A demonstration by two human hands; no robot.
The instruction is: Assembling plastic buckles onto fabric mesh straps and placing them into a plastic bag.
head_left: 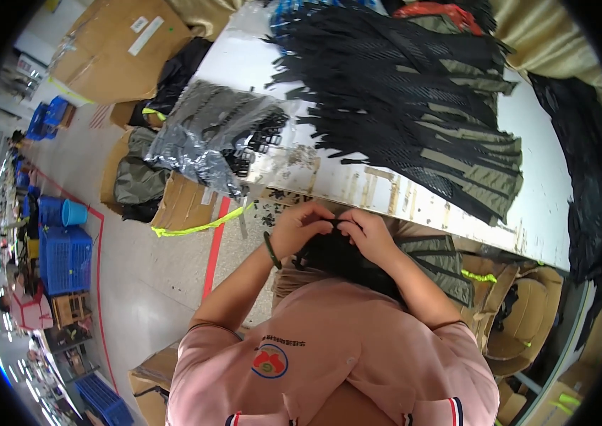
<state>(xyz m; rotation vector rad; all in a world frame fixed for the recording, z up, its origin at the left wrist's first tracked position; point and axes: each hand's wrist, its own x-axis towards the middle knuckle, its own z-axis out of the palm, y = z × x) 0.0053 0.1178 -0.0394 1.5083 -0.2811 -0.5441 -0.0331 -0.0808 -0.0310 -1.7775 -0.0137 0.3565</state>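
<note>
Close together at the table's near edge, my left hand (304, 226) and my right hand (370, 236) both pinch the upper edge of a black fabric piece (343, 259). Thumbs and fingertips meet on a narrow dark part of it, too small to make out. The rest of the piece hangs over my lap. To the right of it, grey-green fabric panels with black edging (437, 257) spread out past my right forearm. A dark bangle (272, 250) circles my left wrist.
On the white table (365, 188) lies a wide pile of black mesh pieces with straps (400, 92). A clear plastic bag of black buckles (216, 135) sits at its left edge. Cardboard boxes (184, 202) stand left of the table and at lower right. Blue crates (65, 255) stand farther left.
</note>
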